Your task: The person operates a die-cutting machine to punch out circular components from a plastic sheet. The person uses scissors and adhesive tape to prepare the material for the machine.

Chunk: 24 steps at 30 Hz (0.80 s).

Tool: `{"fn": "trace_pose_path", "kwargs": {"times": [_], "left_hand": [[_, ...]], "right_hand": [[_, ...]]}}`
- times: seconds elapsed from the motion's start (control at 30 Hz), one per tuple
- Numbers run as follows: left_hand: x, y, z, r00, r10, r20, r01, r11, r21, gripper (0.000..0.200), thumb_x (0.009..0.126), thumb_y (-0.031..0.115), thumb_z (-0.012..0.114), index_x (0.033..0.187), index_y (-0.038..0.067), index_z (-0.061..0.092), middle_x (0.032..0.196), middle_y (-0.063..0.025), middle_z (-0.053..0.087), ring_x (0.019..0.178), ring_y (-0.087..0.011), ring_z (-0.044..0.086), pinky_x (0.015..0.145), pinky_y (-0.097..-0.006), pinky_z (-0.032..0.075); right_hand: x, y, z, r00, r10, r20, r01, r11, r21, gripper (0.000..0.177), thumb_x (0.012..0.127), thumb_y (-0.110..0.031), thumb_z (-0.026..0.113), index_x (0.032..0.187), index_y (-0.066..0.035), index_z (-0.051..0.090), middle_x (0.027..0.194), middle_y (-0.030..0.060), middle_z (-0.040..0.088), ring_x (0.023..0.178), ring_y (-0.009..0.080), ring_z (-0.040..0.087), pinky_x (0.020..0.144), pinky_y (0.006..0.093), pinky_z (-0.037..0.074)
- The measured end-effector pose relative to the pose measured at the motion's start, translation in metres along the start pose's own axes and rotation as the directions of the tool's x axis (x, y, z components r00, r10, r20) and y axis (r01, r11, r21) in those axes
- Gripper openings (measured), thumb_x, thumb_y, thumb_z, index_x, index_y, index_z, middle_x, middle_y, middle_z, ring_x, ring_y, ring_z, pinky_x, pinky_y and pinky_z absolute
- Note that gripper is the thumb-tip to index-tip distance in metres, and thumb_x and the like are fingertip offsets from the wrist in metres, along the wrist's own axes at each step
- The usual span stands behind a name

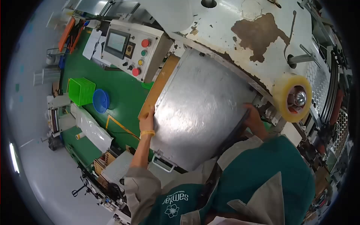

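Observation:
A large, shiny grey metal panel point(198, 101) lies in front of my body, with a small white handle point(164, 161) at its near edge. My left hand point(147, 120), with a yellow band on the wrist, is closed around the panel's left edge, where a brown strip point(161, 86) runs alongside. At the panel's right edge is my right hand point(254, 119), its fingers bent over the rim and partly hidden.
A control box point(131, 48) with a screen and coloured buttons stands beyond the panel. To the right are a worn white machine top point(221, 33) and a tape roll point(292, 98). A green crate point(81, 92) and blue basin point(101, 101) sit on the green floor.

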<state>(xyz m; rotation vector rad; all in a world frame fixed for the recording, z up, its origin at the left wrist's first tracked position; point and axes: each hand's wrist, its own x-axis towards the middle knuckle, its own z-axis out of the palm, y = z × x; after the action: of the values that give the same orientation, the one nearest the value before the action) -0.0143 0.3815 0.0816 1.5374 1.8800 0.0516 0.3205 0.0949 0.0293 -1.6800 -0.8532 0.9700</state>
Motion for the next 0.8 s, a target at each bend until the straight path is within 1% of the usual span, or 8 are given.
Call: {"fn": "trace_pose_path", "kwargs": {"times": [0.03, 0.07, 0.13, 0.43, 0.5, 0.6, 0.63, 0.8], "left_hand": [[-0.001, 0.009, -0.001, 0.999, -0.004, 0.050, 0.005, 1.000, -0.018, 0.071, 0.076, 0.065, 0.051, 0.093, -0.002, 0.067, 0.091, -0.0181, 0.066, 0.092, -0.0287, 0.061, 0.083, -0.0323, 0.043], [0.006, 0.011, 0.002, 0.998, -0.010, 0.060, 0.008, 1.000, 0.030, 0.073, 0.076, 0.070, 0.045, 0.094, 0.003, 0.069, 0.094, -0.0193, 0.065, 0.094, -0.0314, 0.060, 0.085, -0.0332, 0.042], [0.027, 0.004, 0.016, 0.999, 0.046, -0.028, -0.038, 0.974, 0.222, 0.075, 0.075, 0.073, 0.041, 0.094, 0.006, 0.070, 0.094, -0.0193, 0.065, 0.094, -0.0323, 0.060, 0.085, -0.0349, 0.042], [0.031, 0.003, 0.019, 0.999, 0.029, -0.045, -0.023, 0.993, 0.115, 0.083, 0.073, 0.074, 0.044, 0.103, -0.001, 0.065, 0.102, -0.0292, 0.060, 0.103, -0.0379, 0.056, 0.090, -0.0374, 0.040], [0.027, 0.012, 0.015, 0.996, 0.086, -0.004, -0.086, 0.993, 0.077, 0.084, 0.074, 0.072, 0.045, 0.109, -0.003, 0.060, 0.104, -0.0308, 0.058, 0.105, -0.0385, 0.054, 0.092, -0.0376, 0.039], [0.019, -0.006, 0.009, 0.964, 0.256, -0.072, -0.258, 0.966, -0.015, 0.080, 0.078, 0.064, 0.049, 0.122, -0.003, 0.048, 0.113, -0.0297, 0.053, 0.112, -0.0364, 0.049, 0.096, -0.0373, 0.035], [0.018, -0.014, 0.007, 0.937, 0.331, -0.114, -0.338, 0.940, -0.048, 0.079, 0.080, 0.061, 0.051, 0.126, -0.002, 0.043, 0.117, -0.0288, 0.051, 0.115, -0.0352, 0.047, 0.098, -0.0371, 0.034], [-0.113, -0.072, -0.029, 0.451, 0.869, -0.203, -0.893, 0.436, -0.112, 0.056, 0.092, 0.036, 0.045, 0.135, 0.002, 0.031, 0.140, -0.0184, 0.030, 0.132, -0.0273, 0.026, 0.108, -0.0385, 0.020]], "right_hand": [[0.013, 0.004, 0.002, 0.948, 0.291, 0.131, -0.308, 0.728, 0.613, 0.032, 0.076, -0.008, 0.061, 0.107, -0.002, 0.053, 0.103, 0.0119, 0.058, 0.096, 0.0271, 0.058, 0.088, 0.0405, 0.046], [0.026, 0.009, 0.004, 0.796, 0.552, 0.249, -0.339, 0.066, 0.938, 0.030, 0.078, -0.005, 0.057, 0.106, -0.001, 0.052, 0.101, 0.0124, 0.058, 0.094, 0.0275, 0.058, 0.086, 0.0408, 0.048], [0.032, -0.008, 0.004, 0.782, 0.576, 0.238, -0.367, 0.117, 0.923, 0.028, 0.078, -0.005, 0.056, 0.105, -0.002, 0.053, 0.098, 0.0116, 0.058, 0.091, 0.0262, 0.059, 0.084, 0.0408, 0.050], [0.035, 0.022, 0.002, 0.856, 0.510, 0.081, -0.265, 0.299, 0.917, 0.021, 0.075, -0.008, 0.060, 0.096, -0.005, 0.057, 0.092, 0.0077, 0.059, 0.087, 0.0238, 0.059, 0.082, 0.0385, 0.049], [0.037, 0.040, 0.006, 0.906, 0.412, -0.094, -0.179, 0.576, 0.798, 0.021, 0.076, -0.010, 0.060, 0.095, -0.006, 0.057, 0.092, 0.0068, 0.059, 0.087, 0.0226, 0.059, 0.081, 0.0371, 0.049], [0.035, 0.021, 0.014, 0.929, 0.365, -0.053, -0.127, 0.452, 0.883, 0.019, 0.076, -0.012, 0.061, 0.094, -0.007, 0.057, 0.090, 0.0055, 0.059, 0.086, 0.0207, 0.059, 0.080, 0.0349, 0.049], [0.034, 0.006, 0.016, 0.934, 0.358, -0.002, -0.120, 0.317, 0.941, 0.019, 0.076, -0.013, 0.062, 0.093, -0.007, 0.057, 0.089, 0.0051, 0.059, 0.086, 0.0201, 0.059, 0.080, 0.0341, 0.050], [0.039, 0.007, 0.028, 0.981, 0.121, -0.152, 0.090, 0.412, 0.907, 0.020, 0.075, -0.015, 0.063, 0.092, -0.007, 0.058, 0.092, 0.0058, 0.059, 0.088, 0.0203, 0.058, 0.081, 0.0369, 0.048]]}}
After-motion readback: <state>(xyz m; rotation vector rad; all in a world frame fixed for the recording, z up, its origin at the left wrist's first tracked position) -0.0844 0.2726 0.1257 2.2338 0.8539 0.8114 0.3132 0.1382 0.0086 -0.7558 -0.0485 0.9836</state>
